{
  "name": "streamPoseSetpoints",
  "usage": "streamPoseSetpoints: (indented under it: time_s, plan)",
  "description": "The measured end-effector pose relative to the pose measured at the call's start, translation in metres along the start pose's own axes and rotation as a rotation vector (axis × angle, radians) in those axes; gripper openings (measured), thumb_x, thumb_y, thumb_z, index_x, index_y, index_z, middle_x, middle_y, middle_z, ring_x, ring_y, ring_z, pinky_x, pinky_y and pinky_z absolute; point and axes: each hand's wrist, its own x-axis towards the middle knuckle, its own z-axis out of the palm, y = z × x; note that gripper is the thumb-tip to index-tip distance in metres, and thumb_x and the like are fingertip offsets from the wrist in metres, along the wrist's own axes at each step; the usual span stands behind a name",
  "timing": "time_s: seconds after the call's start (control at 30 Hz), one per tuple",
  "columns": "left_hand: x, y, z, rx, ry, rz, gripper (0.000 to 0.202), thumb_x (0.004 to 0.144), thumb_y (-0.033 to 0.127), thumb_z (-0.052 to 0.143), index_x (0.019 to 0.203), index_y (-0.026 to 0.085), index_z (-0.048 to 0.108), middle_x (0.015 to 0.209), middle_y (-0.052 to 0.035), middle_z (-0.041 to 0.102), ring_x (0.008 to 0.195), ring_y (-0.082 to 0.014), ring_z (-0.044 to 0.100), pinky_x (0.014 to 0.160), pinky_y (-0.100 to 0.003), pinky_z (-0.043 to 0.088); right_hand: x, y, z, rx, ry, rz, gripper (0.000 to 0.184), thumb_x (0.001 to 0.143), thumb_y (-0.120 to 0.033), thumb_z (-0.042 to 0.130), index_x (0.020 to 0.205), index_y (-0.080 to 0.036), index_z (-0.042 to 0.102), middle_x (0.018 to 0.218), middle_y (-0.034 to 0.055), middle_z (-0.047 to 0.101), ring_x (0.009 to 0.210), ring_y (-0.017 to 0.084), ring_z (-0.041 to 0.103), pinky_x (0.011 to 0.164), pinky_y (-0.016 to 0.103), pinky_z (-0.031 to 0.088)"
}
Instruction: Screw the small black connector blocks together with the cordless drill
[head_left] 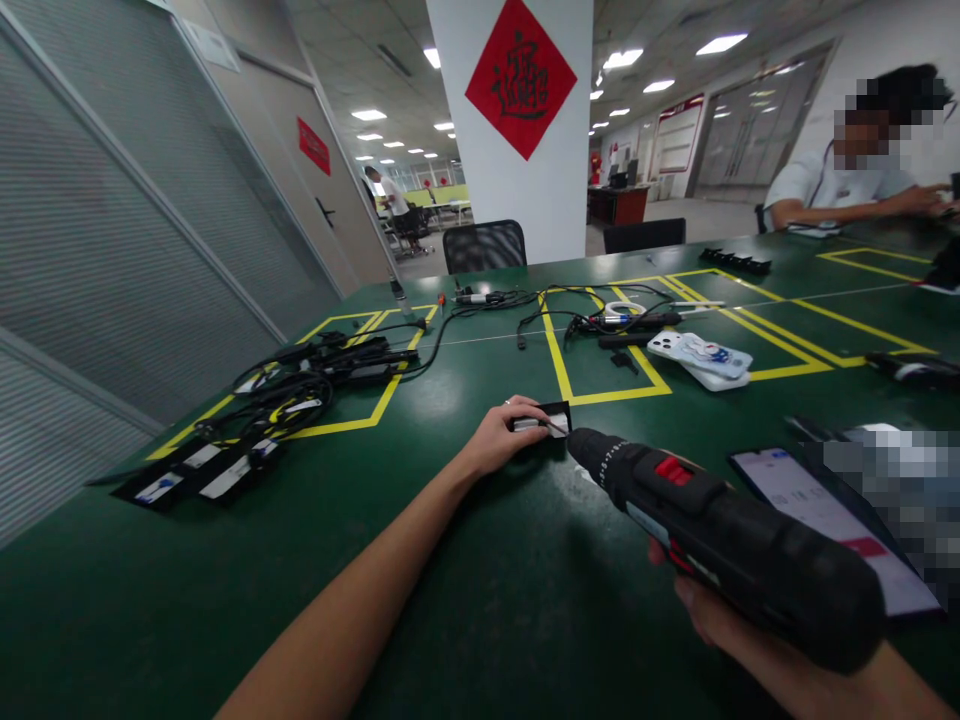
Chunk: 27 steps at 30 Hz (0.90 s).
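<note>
My left hand (501,435) rests on the green table (480,600) with its fingers closed on a small black power adapter (541,420) that carries a white label. My right hand (720,612) grips a black cordless electric screwdriver (720,535) with a red switch. Its bit tip touches the adapter from the right. Most of my right hand's fingers are hidden under the tool's body.
A pile of black adapters and cables (300,385) lies at the left within yellow tape lines. More cables (600,315) and white phones (701,358) sit in the middle. A phone (825,525) lies at the right. Another person (847,185) sits at the far right corner.
</note>
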Motion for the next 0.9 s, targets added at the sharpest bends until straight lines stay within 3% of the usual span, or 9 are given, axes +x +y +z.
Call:
streamPoseSetpoints:
  time_s: [0.23,0.43,0.6,0.73,0.9]
  plan:
    - [0.000,0.000,0.000,-0.019,0.005,-0.015,0.020,0.075,0.030,0.063,0.091,0.019,0.069,0.111,-0.0076,0.056,0.103,-0.0208,0.054,0.093,-0.035,0.041,-0.001,0.004,0.000,0.111,-0.047,0.090,0.056,0.069,-0.024,0.063,0.123,-0.033,0.054,0.078,0.0026,0.073,0.060,0.023,0.068,0.049,0.032,0.059]
    - [0.000,0.000,0.000,-0.020,-0.002,-0.020,0.020,0.076,0.029,0.062,0.092,0.019,0.069,0.112,-0.0075,0.055,0.104,-0.0206,0.053,0.092,-0.034,0.041,0.000,0.016,0.002,0.108,-0.037,0.063,0.058,0.066,-0.016,0.062,0.122,-0.033,0.055,0.077,0.0007,0.073,0.060,0.022,0.069,0.050,0.030,0.059]
    - [0.000,-0.002,0.000,-0.013,-0.009,-0.011,0.020,0.076,0.029,0.063,0.092,0.018,0.069,0.112,-0.0073,0.056,0.106,-0.0205,0.052,0.095,-0.034,0.039,-0.002,0.016,0.005,0.079,-0.064,0.136,0.060,0.074,-0.011,0.054,0.129,-0.034,0.048,0.080,-0.0009,0.073,0.066,0.021,0.071,0.049,0.027,0.059]
    - [0.001,-0.003,0.000,-0.016,-0.009,-0.008,0.021,0.076,0.030,0.063,0.092,0.018,0.069,0.112,-0.0075,0.056,0.105,-0.0201,0.052,0.094,-0.034,0.040,-0.002,0.016,0.008,0.081,-0.057,0.135,0.062,0.077,-0.010,0.048,0.134,-0.035,0.040,0.093,0.0008,0.072,0.077,0.022,0.072,0.060,0.032,0.062]
    - [0.003,-0.003,-0.001,0.004,-0.032,-0.011,0.022,0.076,0.031,0.063,0.092,0.018,0.068,0.113,-0.0074,0.055,0.106,-0.0200,0.052,0.095,-0.033,0.039,0.005,0.013,0.009,-0.082,-0.128,-0.027,0.070,0.069,-0.008,0.053,0.133,-0.033,0.041,0.120,0.0022,0.063,0.107,0.028,0.061,0.085,0.044,0.055]
